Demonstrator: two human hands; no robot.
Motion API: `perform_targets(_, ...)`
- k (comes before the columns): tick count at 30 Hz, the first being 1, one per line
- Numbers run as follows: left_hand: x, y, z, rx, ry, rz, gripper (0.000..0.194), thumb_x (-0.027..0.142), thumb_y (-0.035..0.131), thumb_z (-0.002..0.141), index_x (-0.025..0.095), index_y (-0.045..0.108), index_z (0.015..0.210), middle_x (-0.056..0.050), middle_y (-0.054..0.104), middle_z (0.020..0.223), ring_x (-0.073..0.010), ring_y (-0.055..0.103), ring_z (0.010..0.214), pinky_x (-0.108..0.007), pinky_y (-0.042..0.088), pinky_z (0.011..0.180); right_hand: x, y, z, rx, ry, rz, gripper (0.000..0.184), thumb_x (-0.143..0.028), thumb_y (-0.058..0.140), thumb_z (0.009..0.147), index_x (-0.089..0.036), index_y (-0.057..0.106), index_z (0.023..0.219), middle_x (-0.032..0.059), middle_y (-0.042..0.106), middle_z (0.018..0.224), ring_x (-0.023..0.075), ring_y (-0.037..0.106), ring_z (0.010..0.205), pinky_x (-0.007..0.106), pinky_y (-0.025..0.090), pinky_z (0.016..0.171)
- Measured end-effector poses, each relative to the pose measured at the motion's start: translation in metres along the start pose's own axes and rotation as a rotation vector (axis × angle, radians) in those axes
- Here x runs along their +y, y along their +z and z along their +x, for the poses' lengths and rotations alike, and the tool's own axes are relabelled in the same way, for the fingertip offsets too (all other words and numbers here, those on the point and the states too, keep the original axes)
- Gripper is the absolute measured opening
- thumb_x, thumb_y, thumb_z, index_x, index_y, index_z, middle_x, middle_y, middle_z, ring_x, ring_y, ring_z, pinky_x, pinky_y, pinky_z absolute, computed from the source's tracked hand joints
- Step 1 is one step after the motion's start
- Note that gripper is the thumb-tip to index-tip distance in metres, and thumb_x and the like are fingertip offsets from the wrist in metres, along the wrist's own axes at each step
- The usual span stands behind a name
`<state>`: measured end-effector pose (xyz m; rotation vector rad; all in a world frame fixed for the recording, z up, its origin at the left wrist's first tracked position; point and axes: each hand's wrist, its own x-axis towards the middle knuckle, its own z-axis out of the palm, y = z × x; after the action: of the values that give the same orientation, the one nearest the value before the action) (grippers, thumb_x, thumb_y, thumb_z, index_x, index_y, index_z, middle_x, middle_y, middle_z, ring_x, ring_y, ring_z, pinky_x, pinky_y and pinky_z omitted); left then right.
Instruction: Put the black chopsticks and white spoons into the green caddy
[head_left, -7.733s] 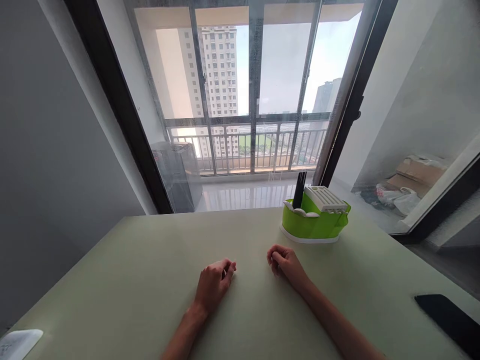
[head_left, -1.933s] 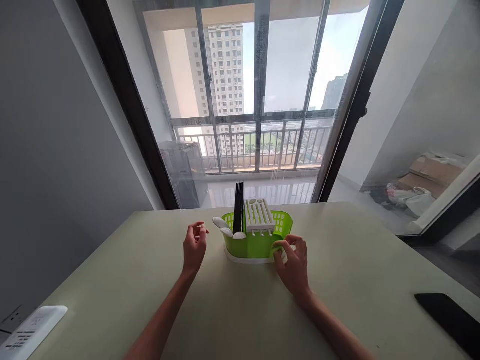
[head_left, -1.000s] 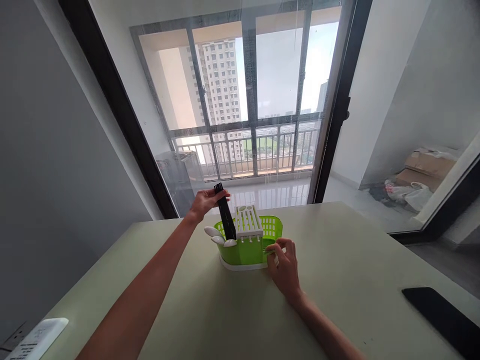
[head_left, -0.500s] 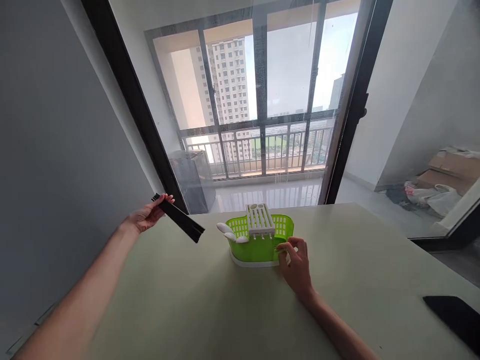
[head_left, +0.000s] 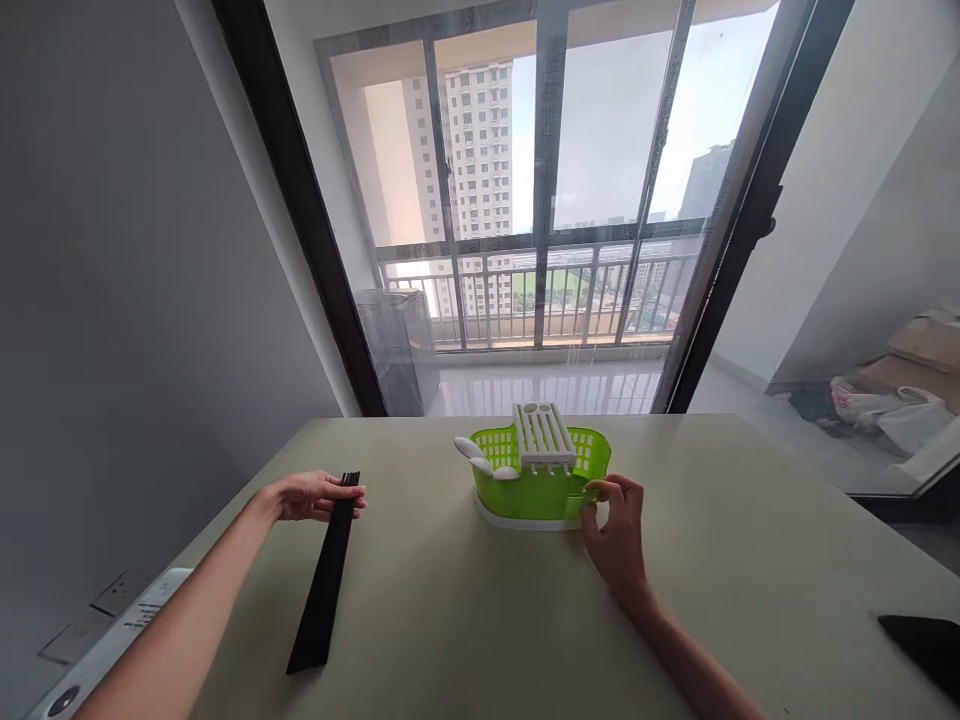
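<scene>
A bundle of black chopsticks (head_left: 327, 590) is gripped near its far end by my left hand (head_left: 321, 496), over the left part of the table. Its near end fans out slightly toward me. My right hand (head_left: 618, 532) pinches the right front edge of a green basket (head_left: 525, 498) with a white base. Several white spoons (head_left: 486, 462) lean out over the basket's left rim. Across the basket's top sits a white slotted rack (head_left: 544, 436) with small hooks along its front.
The pale green table (head_left: 465, 620) runs up to a glass door with a dark frame (head_left: 300, 190). A black flat object (head_left: 926, 645) lies at the right edge. On the left, a white power strip (head_left: 150, 605) is partly behind my left forearm.
My left hand has pulled the chopsticks out of the basket, carried them left and lowered them, their near end now pointing at me. My right hand has moved onto the basket, which sits further left.
</scene>
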<state>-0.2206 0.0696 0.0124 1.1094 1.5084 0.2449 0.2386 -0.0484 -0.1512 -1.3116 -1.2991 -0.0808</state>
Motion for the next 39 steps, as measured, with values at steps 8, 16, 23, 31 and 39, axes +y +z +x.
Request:
perform_targets(8,-0.011,0.005,0.013,0.022,-0.076,0.144,0.056,0.045,0.1,0.036,0.016,0.077,0.078,-0.02,0.078,0.109,-0.0324,0.077,0.097,-0.029,0.063,0.074,0.004,0.0,0.001,0.002,-0.008,0.001,0.023,-0.016,0.052,0.085,-0.021,0.054,0.107,0.0096,0.048,0.111,0.0242,0.052,0.096,0.043,0.051,0.082)
perform_targets(16,-0.014,0.002,0.023,0.164,-0.136,0.278,0.056,0.04,0.101,0.024,0.017,0.066,0.062,-0.016,0.078,0.077,-0.0307,0.076,0.067,-0.033,0.062,0.058,0.006,0.0,0.0,-0.02,0.001,-0.005,0.022,-0.016,0.051,0.086,-0.021,0.054,0.107,0.0096,0.047,0.112,0.0243,0.052,0.096,0.044,0.05,0.084)
perform_targets(23,-0.018,-0.005,0.026,0.233,-0.154,0.36,0.058,0.04,0.101,0.022,0.018,0.058,0.055,-0.008,0.066,0.055,-0.0256,0.068,0.053,-0.035,0.06,0.052,0.003,-0.001,0.002,-0.022,0.009,0.001,0.023,-0.015,0.05,0.086,-0.022,0.053,0.108,0.0098,0.047,0.113,0.0242,0.052,0.098,0.043,0.05,0.083)
perform_targets(31,-0.012,-0.01,0.02,0.291,-0.167,0.439,0.056,0.048,0.099,0.028,0.019,0.057,0.052,-0.015,0.067,0.059,-0.0363,0.07,0.058,-0.046,0.059,0.053,0.002,-0.001,0.003,-0.013,0.006,0.011,0.023,-0.015,0.05,0.086,-0.022,0.053,0.107,0.0089,0.047,0.111,0.0233,0.052,0.095,0.044,0.05,0.085)
perform_targets(39,0.018,0.003,0.02,0.721,0.167,0.51,0.052,0.06,0.085,0.056,0.021,0.051,0.05,-0.005,0.059,0.048,-0.0388,0.073,0.085,-0.049,0.054,0.082,0.004,0.0,0.001,-0.026,0.02,0.023,0.023,-0.015,0.05,0.086,-0.022,0.054,0.108,0.0094,0.047,0.113,0.0239,0.052,0.099,0.043,0.051,0.085)
